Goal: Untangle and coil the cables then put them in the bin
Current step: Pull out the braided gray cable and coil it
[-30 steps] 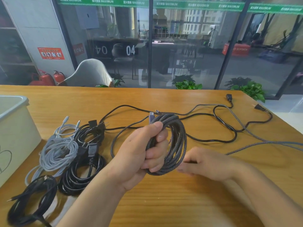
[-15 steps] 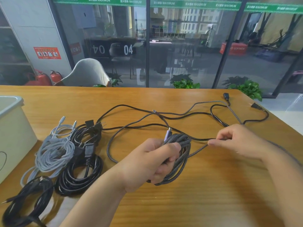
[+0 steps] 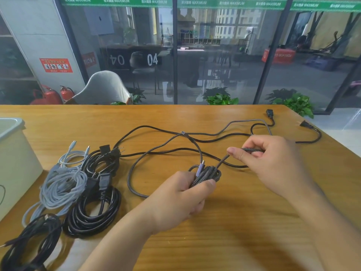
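Both hands grip braided cable; purple plug points up, away.

Wooden table, warm grain. On it, left: pale bin, grey coiled cable, two black coils and. Centre to far right: loose black cable crossing a braided cable.

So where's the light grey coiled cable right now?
In the head view the light grey cable lies coiled on the table's left side, between the bin and the black coiled cables.
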Motion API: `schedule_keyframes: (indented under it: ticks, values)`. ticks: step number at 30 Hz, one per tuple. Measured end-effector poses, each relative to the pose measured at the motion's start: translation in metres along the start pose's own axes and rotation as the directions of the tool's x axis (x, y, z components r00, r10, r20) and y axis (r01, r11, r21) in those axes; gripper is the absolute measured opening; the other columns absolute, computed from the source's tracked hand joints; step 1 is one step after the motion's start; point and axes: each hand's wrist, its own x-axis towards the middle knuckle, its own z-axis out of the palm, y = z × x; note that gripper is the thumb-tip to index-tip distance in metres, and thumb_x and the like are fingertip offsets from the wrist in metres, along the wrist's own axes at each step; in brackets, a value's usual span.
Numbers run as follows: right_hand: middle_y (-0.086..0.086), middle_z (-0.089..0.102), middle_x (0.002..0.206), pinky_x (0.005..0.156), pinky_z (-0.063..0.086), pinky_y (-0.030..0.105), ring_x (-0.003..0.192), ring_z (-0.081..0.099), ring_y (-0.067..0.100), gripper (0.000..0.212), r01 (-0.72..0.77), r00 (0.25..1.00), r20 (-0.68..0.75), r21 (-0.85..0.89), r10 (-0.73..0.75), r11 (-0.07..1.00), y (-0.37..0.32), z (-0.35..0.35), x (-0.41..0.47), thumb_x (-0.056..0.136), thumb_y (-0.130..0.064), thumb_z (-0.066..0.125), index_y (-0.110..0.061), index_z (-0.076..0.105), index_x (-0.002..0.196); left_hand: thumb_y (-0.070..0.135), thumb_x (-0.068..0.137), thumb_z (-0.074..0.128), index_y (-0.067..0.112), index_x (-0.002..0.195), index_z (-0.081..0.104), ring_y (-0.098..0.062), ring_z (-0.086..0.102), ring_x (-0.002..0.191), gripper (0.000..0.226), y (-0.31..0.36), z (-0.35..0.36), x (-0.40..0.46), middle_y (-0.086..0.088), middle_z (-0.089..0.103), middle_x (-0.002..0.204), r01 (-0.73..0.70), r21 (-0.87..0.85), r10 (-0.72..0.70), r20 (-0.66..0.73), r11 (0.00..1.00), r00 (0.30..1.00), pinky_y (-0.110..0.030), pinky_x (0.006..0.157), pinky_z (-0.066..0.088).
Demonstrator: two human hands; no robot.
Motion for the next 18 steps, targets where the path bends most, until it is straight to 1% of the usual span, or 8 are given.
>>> schedule_keyframes:
  ticks: [4, 6, 10, 14, 16, 18]
  values:
    - [-0.009, 0.04, 0.039, 0.048, 0.032, 0.029, 0.042, 0.035, 0.013, 0.044, 0.065, 0.998, -0.015, 0.009, -0.065, 0.998, -0.009, 0.006, -0.006, 0.084, -0.056, 0.076, -0.02, 0.062, 0.063, 0.036, 0.107, 0.051, 0.015, 0.069, 0.041, -0.015, 0.029, 0.05, 0.045, -0.004, 0.0, 0.002, 0.004, 0.039, 0.055, 0.008, 0.035, -0.007, -0.012, 0.999, 1.0, -0.027, 0.05, 0.027]
    - [-0.01, 0.041, 0.04, 0.045, 0.027, 0.022, 0.041, 0.036, 0.012, 0.043, 0.082, 0.996, -0.025, 0.034, -0.081, 0.996, -0.012, 0.007, -0.009, 0.086, -0.055, 0.074, -0.021, 0.062, 0.063, 0.036, 0.107, 0.051, 0.015, 0.068, 0.041, -0.016, 0.029, 0.051, 0.046, -0.006, 0.0, 0.002, 0.005, 0.04, 0.055, 0.005, 0.038, -0.005, -0.015, 0.999, 1.0, -0.028, 0.051, 0.027]
    - [-0.01, 0.038, 0.043, 0.045, 0.026, 0.02, 0.043, 0.032, 0.011, 0.04, 0.08, 0.997, -0.015, 0.133, -0.078, 0.988, -0.019, 0.014, -0.014, 0.091, -0.053, 0.068, -0.021, 0.066, 0.067, 0.04, 0.106, 0.053, 0.017, 0.072, 0.043, -0.018, 0.033, 0.054, 0.042, -0.009, 0.0, 0.005, 0.006, 0.044, 0.057, 0.006, 0.046, -0.004, -0.042, 0.999, 0.999, -0.029, 0.053, 0.03]
    - [-0.014, 0.043, 0.046, 0.047, 0.027, 0.017, 0.045, 0.04, 0.008, 0.035, 0.091, 0.995, 0.025, 0.222, -0.099, 0.971, -0.03, 0.03, -0.024, 0.101, -0.043, 0.057, -0.024, 0.068, 0.073, 0.04, 0.105, 0.053, 0.017, 0.073, 0.044, -0.019, 0.035, 0.055, 0.04, -0.012, 0.002, 0.009, 0.004, 0.046, 0.059, -0.008, 0.055, 0.015, -0.129, 0.998, 0.991, -0.033, 0.054, 0.033]
    - [-0.014, 0.043, 0.045, 0.047, 0.027, 0.016, 0.044, 0.041, 0.008, 0.033, 0.098, 0.993, 0.043, 0.226, -0.111, 0.969, -0.034, 0.036, -0.029, 0.105, -0.037, 0.053, -0.025, 0.069, 0.079, 0.04, 0.106, 0.052, 0.019, 0.074, 0.044, -0.019, 0.035, 0.056, 0.039, -0.014, 0.003, 0.011, 0.004, 0.045, 0.059, -0.008, 0.017, 0.011, -0.173, 1.0, 0.985, -0.032, 0.053, 0.031]
    - [-0.013, 0.044, 0.048, 0.048, 0.027, 0.019, 0.047, 0.041, 0.01, 0.032, 0.113, 0.989, 0.068, 0.227, -0.132, 0.967, -0.037, 0.04, -0.032, 0.107, -0.034, 0.05, -0.025, 0.065, 0.08, 0.04, 0.106, 0.053, 0.019, 0.075, 0.044, -0.02, 0.034, 0.058, 0.038, -0.015, 0.006, 0.013, 0.005, 0.044, 0.059, -0.005, -0.037, -0.003, -0.211, 0.999, 0.977, -0.032, 0.053, 0.029]
